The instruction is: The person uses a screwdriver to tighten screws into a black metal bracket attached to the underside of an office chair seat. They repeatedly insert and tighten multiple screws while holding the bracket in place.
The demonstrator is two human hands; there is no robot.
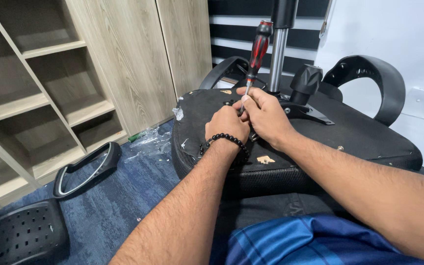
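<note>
Chair seat (320, 142) lies upside down on the blue carpet (114, 206), underside up, resting partly against the person's lap. Metal post (277, 59) stands up from the mechanism plate at the far middle; black knob (306, 81) just right of it. One armrest (369, 78) is fitted at the far right, another shows behind the post at far left.

Hands: both are bunched together at the seat centre, near the post base. Right hand (266, 115) is closed round the lower shaft of a red-and-black screwdriver (257, 49), handle pointing up and slightly right, tip down into the seat underside. Left hand (226, 125), beaded bracelet (224, 140) at the wrist, is curled narrow and touching the right hand, prob. steadying the tip or a screw; fingers hide the contact point, so cannot tell which.

Surroundings: loose armrest (87, 169) on carpet at near left, perforated black panel (15, 235) nearer still, clear plastic wrap (150, 140) beside the seat, wooden shelves (40, 98) at left.

Risks, as judged:
- Grip is low on the shaft, not the handle; poor torque, tip could cam out and jab the left fingers.
- Seat is unclamped on lap; may rock under pressure and tilt the driver.
- Plastic wrap and loose parts nearby; a dropped screw could get lost among them.
</note>
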